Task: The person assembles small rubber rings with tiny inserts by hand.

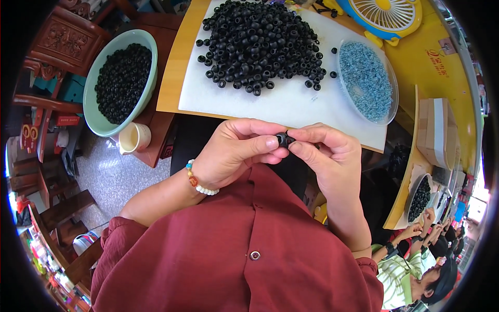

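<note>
In front of my maroon shirt, both hands meet near the front edge of the table. My left hand [234, 148], with a beaded bracelet on the wrist, pinches a small black ring-shaped part [284, 139] between thumb and fingers. My right hand [330, 153] is closed at the part's right side, thumb and forefinger pressed to it. Whether a second small piece sits between those fingertips cannot be made out. Beyond them, a large heap of similar black hollow parts [257, 44] lies on a white sheet [195, 101]. To its right, a clear oval tray holds many tiny light-blue pieces [366, 80].
At left, a pale green basin [88, 106] of black parts stands by a cream cup [134, 138]. A blue-and-yellow fan [384, 15] is at the far right, a cardboard box [434, 132] nearer. Co-workers [403, 270] sit at lower right beside another dish of black parts [420, 197].
</note>
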`<state>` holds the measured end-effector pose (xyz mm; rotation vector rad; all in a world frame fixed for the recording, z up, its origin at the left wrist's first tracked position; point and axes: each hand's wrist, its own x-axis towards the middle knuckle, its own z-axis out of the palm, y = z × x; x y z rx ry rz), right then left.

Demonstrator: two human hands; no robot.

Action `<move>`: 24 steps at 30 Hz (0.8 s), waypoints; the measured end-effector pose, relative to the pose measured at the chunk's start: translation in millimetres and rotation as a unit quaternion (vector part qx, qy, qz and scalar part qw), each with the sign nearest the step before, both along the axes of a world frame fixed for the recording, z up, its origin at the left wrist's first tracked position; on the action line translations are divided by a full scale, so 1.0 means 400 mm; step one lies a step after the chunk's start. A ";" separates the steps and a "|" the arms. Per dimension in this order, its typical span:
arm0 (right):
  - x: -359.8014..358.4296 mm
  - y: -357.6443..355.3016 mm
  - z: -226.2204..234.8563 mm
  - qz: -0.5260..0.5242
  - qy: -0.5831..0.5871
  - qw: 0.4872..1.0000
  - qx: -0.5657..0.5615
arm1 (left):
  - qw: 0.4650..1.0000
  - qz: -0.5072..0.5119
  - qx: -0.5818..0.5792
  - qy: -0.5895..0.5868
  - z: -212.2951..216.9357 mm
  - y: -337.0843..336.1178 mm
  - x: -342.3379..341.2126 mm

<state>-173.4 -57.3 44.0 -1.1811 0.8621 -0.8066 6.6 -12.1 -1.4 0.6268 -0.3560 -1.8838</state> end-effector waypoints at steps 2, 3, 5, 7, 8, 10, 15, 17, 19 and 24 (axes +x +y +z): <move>0.004 0.004 0.002 -0.011 0.106 0.984 -0.145 | 1.000 0.006 -0.001 -0.009 0.000 0.001 0.000; 0.006 0.007 0.001 -0.012 0.106 0.984 -0.144 | 1.000 0.008 -0.004 -0.015 0.001 0.002 0.001; 0.007 0.013 0.000 -0.023 0.097 0.985 -0.143 | 1.000 0.011 -0.007 -0.020 0.004 0.002 0.001; 0.002 0.011 -0.002 -0.018 0.091 0.987 -0.133 | 0.999 0.012 -0.019 -0.034 0.006 0.001 0.001; -0.001 0.011 -0.003 -0.013 0.084 0.989 -0.123 | 0.999 0.012 -0.018 -0.034 0.007 0.001 0.000; 0.000 0.014 0.004 -0.012 0.054 0.996 -0.070 | 0.999 0.008 -0.026 -0.040 0.009 0.002 0.000; 0.005 0.010 0.018 0.002 -0.024 0.999 0.040 | 0.995 0.011 -0.058 -0.080 0.005 0.007 0.005; -0.004 0.000 0.006 0.024 -0.072 0.989 0.123 | 0.992 0.004 -0.085 -0.091 -0.009 0.005 0.007; -0.013 -0.006 -0.022 0.032 -0.090 0.981 0.167 | 0.964 0.038 -0.195 -0.175 -0.020 -0.001 0.008; -0.016 -0.007 -0.059 0.069 -0.160 0.947 0.270 | 0.975 0.039 -0.178 -0.125 -0.026 -0.002 -0.001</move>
